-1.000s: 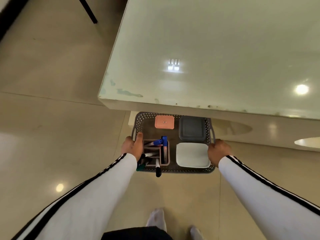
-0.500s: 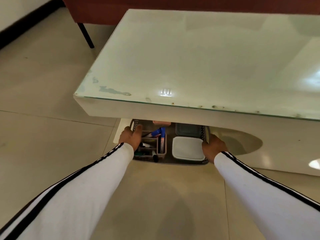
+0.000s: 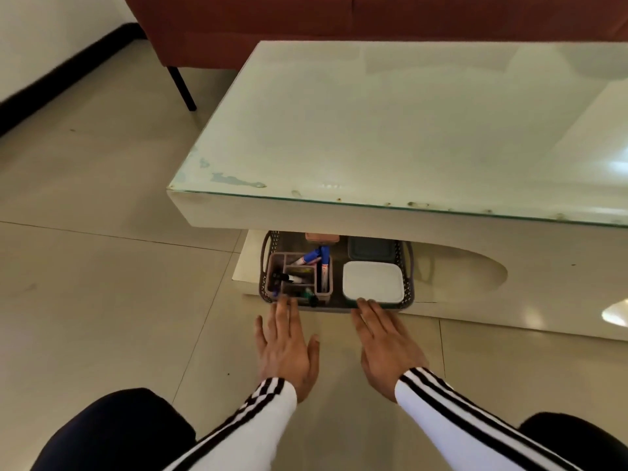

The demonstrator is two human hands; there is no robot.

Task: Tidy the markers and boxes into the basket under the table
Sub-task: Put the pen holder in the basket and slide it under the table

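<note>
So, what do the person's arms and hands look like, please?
The left sleeve and the right sleeve are long and white, with black stripes running down to the cuff. The left hand and the right hand are bare: no gloves or rings show.

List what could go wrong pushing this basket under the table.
1. The marker poking over the basket rim beside the left hand could get knocked out.
2. The raised blue markers may catch the table underside.
3. Uneven pushing by the right hand could skew the basket.
</note>
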